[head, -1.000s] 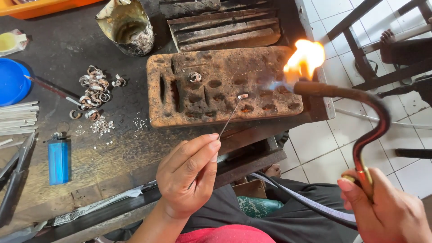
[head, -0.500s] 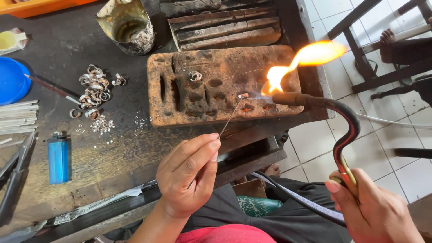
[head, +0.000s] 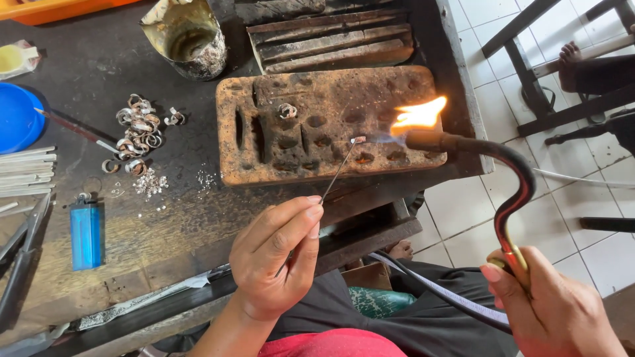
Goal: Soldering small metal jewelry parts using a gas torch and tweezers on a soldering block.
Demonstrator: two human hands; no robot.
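Observation:
My left hand (head: 278,258) pinches thin metal tweezers (head: 338,170) whose tip carries a small silver piece over a brown pitted soldering block (head: 331,125). My right hand (head: 549,311) grips the brass handle of a curved gas torch (head: 509,192). Its nozzle points left at the tweezer tip, and an orange flame (head: 418,114) burns just right of the small piece. A single silver ring (head: 287,110) lies on the block, apart from the flame.
A pile of silver rings (head: 135,132) lies on the dark workbench (head: 112,225), with a blue lighter (head: 86,235), a blue lid (head: 16,119), a dented metal cup (head: 188,39), pliers (head: 20,264) and metal strips (head: 26,172). Tiled floor and chair legs are at right.
The torch has swung left and down toward the tweezer tip; the flame now sits close beside the small piece. My left hand has held nearly still.

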